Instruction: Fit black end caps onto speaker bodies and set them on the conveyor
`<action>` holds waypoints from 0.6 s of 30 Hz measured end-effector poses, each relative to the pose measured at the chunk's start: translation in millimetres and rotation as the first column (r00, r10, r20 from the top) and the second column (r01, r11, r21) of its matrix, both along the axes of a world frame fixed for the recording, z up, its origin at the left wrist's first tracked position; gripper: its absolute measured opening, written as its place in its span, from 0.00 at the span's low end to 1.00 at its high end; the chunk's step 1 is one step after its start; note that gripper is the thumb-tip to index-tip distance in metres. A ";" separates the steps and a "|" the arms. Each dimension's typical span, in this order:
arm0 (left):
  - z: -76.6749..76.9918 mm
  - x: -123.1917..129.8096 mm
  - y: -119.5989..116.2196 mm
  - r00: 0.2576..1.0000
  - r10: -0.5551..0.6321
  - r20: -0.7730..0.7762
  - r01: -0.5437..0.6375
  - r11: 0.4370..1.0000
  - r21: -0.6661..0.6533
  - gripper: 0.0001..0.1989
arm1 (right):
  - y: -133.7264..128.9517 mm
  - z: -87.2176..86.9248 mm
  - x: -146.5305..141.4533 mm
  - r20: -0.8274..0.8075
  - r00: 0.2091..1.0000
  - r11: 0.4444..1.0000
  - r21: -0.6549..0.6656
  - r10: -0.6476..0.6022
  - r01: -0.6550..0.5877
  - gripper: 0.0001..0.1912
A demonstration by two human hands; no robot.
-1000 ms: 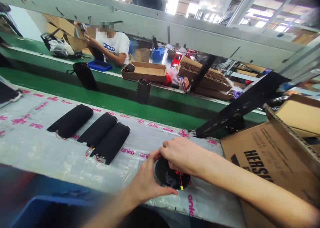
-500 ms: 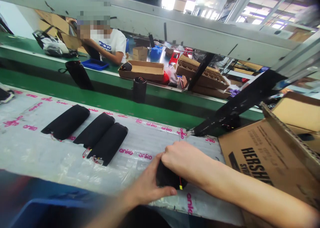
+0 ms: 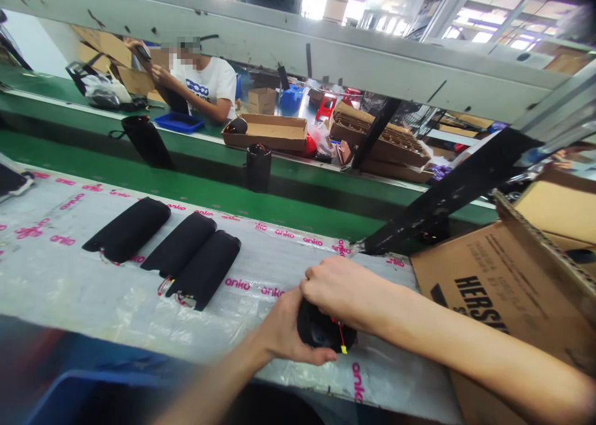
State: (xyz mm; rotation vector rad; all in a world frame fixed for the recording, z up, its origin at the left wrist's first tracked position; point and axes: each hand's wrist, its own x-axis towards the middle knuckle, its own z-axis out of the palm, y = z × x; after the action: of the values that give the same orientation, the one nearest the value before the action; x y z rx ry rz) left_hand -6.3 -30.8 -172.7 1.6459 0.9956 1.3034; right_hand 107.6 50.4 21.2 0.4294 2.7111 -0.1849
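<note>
Left fingers (image 3: 321, 355) curl around 1 black cylinder (image 3: 321, 329); right fingers (image 3: 310, 285) bunch against it.

3 cyls. (image 3: 205, 269) on bench (image 3: 279, 257) at L, 4th cyl. (image 3: 319, 332) btwn L hand (image 3: 289, 332) & R hand (image 3: 333, 288), ctn. (image 3: 449, 263) to R, 2 more cyls. (image 3: 258, 169) on belt (image 3: 200, 189) behind, tray (image 3: 179, 122) & box (image 3: 270, 140) beyond, person (image 3: 212, 83) behind tray

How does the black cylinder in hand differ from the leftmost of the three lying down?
The held cylinder has one end turned upward; the leftmost cylinder lies on its side. The left hand grips the held cylinder, while no hand touches the leftmost cylinder. Both are black, with thin wires.
</note>
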 end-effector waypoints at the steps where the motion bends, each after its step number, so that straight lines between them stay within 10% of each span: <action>1: 2.2 0.3 0.7 1.000 0.003 -0.020 -0.003 1.000 0.014 0.37 | 1.7 1.6 -1.0 0.021 1.000 1.000 0.009 0.008 -0.008 0.07; 18: 4.6 -1.6 -20.7 0.998 -0.051 -0.046 0.047 0.995 -0.084 0.50 | -15.4 -4.4 2.6 0.047 0.998 0.997 0.065 0.031 -0.034 0.07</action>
State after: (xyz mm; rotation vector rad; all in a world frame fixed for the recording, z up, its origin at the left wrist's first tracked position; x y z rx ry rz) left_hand -7.9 -51.5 -168.1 1.6348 1.0180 1.1800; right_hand 110.2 35.0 16.8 0.4026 2.6829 -0.0757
